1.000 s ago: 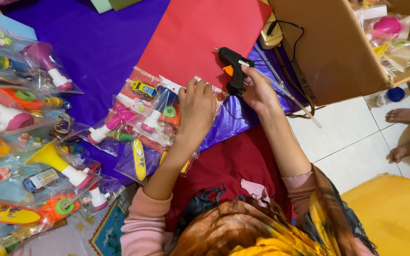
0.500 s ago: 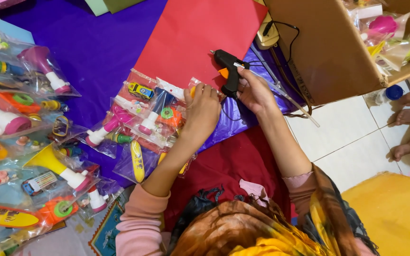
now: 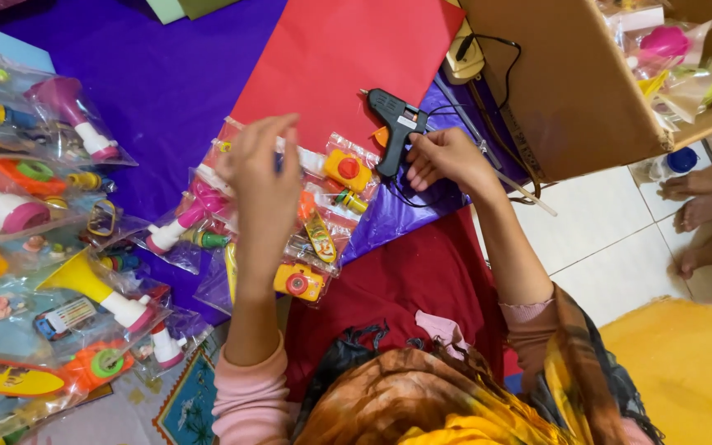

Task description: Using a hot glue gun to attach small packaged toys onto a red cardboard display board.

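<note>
Nearest you, your pink sleeves and the patterned brown and yellow cloth fill the bottom of the view, above a dark red cloth on the floor.

Your left hand is raised over a clear bag of small toys. Its fingers are drawn together at the tips, seemingly pinching something small and dark, though motion blur hides what it is. Under that hand, in the bag, lie a yellow toy camera, a yellow toy skateboard and an orange-and-yellow toy.

Your right hand rests on the purple foil sheet, fingers curled closed on the grip of the black glue gun. The gun lies on its side at the edge of the red paper sheet, nozzle pointing left, its orange trigger just beside your fingertips and its black cord looping off behind it.

To your left, more bagged toys are spread out: a yellow toy horn and a purple toy horn.

Farther off lies the purple paper sheet. To the right stands a cardboard box, and past it another person's bare feet rest on the white floor tiles.
</note>
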